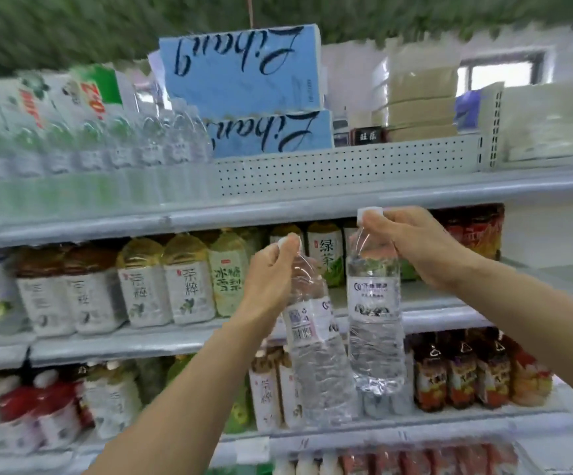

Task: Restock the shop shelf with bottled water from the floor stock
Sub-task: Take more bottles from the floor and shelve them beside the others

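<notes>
I hold two clear water bottles with white caps in front of the shop shelf (pixel 278 207). My left hand (pixel 271 269) grips the neck of the left water bottle (pixel 315 337), which tilts a little to the right. My right hand (pixel 418 241) grips the neck of the right water bottle (pixel 374 317), which hangs upright beside it. Both bottles hang in the air before the middle shelf rows. A row of water bottles (pixel 106 145) stands on the top shelf at the left, blurred.
Blue tissue packs (pixel 244 70) and beige packs (pixel 422 101) lie on the top shelf. Tea bottles (pixel 148 282) fill the second shelf on the left. Dark drink bottles (pixel 463 375) stand on the third shelf at right. A perforated back panel (pixel 346 166) shows behind an open top-shelf stretch.
</notes>
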The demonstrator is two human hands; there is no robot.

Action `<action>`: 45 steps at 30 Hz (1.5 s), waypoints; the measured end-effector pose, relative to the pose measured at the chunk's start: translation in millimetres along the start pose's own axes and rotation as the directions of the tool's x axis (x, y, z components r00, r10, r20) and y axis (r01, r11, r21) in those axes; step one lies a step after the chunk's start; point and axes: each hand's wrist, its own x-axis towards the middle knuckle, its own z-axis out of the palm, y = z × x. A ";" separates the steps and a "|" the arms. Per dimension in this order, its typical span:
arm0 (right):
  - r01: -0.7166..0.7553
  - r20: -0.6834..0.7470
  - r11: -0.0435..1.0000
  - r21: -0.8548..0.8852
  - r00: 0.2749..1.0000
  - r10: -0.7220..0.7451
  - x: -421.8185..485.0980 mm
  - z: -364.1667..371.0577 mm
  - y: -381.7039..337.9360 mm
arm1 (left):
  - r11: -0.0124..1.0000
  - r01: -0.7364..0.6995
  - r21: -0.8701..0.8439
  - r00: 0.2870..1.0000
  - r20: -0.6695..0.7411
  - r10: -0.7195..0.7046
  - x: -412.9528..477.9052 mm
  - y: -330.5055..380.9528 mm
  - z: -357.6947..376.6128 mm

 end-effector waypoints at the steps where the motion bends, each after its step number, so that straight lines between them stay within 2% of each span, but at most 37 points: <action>1: 0.016 0.012 1.000 0.005 1.000 -0.016 10.0 8.7 -9.9 | 1.000 -0.007 -0.001 1.000 0.001 0.007 6.8 3.7 -11.9; 8: 0.148 -0.030 0.988 0.035 0.989 -0.147 98.1 66.2 -82.8 | 0.999 -0.030 -0.015 0.998 -0.055 0.029 65.5 25.2 -101.5; 12: 0.216 -0.141 0.972 0.091 0.969 -0.203 149.5 89.0 -121.1 | 0.996 -0.035 -0.083 0.997 -0.078 0.028 100.7 34.3 -146.4; 14: 0.246 -0.203 0.965 0.092 0.953 -0.224 175.8 98.5 -137.4 | 0.997 -0.057 -0.058 0.994 -0.096 0.051 118.5 37.0 -165.2; 18: 0.298 -0.322 0.954 0.028 0.906 -0.273 230.5 114.7 -154.3 | 0.996 -0.087 -0.034 0.991 -0.102 0.083 154.9 41.9 -192.3; 21: 0.308 -0.318 0.950 -0.052 0.896 -0.308 265.6 128.6 -152.3 | 0.994 -0.102 -0.040 0.990 -0.099 0.097 179.7 43.4 -202.9; 27: 0.231 -0.196 0.957 -0.177 0.945 -0.264 317.3 157.5 -129.1 | 0.989 -0.089 -0.122 0.992 -0.102 0.077 209.3 37.3 -210.8; 29: 0.191 -0.158 0.962 -0.195 0.962 -0.222 330.3 158.3 -125.6 | 0.988 -0.062 -0.141 0.995 -0.089 0.049 213.5 32.7 -211.7; 32: 0.109 -0.042 0.941 -0.320 0.991 -0.129 347.4 159.5 -124.1 | 0.982 -0.031 -0.188 0.994 -0.104 0.012 217.6 31.5 -213.0; 37: 0.154 -0.133 0.978 -0.137 0.976 -0.172 337.3 173.6 -122.3 | 0.979 -0.036 -0.202 0.993 -0.118 0.012 218.8 32.9 -212.7; 42: -0.124 -0.019 0.951 -0.282 0.992 0.124 293.3 184.5 -65.6 | 0.978 -0.026 -0.207 0.991 -0.130 -0.001 221.1 31.3 -213.2; 45: -0.093 -0.065 0.946 -0.312 0.995 0.077 288.6 189.3 -27.4 | 0.981 -0.014 -0.194 0.989 -0.146 -0.015 224.9 29.5 -213.5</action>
